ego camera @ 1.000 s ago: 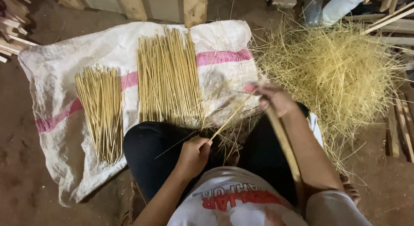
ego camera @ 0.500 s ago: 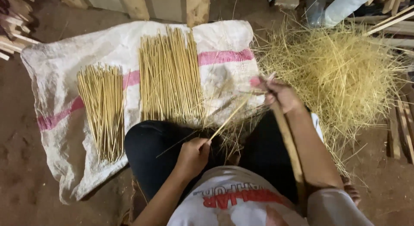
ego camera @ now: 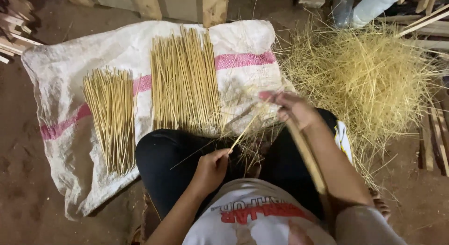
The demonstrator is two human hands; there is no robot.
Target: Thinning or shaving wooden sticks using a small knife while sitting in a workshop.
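My left hand (ego camera: 211,169) pinches the near end of a thin yellow bamboo stick (ego camera: 244,132) over my lap. My right hand (ego camera: 293,109) is closed on the stick's far end and also grips a long knife-like tool whose wooden handle (ego camera: 306,156) runs back along my forearm. The stick slants from lower left to upper right between the two hands. Thin shavings hang around it.
A white woven sack (ego camera: 61,109) with a pink stripe lies on the dirt floor. It carries a short bundle of sticks (ego camera: 111,118) at left and a longer bundle (ego camera: 184,79) in the middle. A heap of loose shavings (ego camera: 369,81) sits at right. Wood offcuts lie at both edges.
My right hand has moved slightly up and to the right along the stick. The left hand has stayed in place on the near end.
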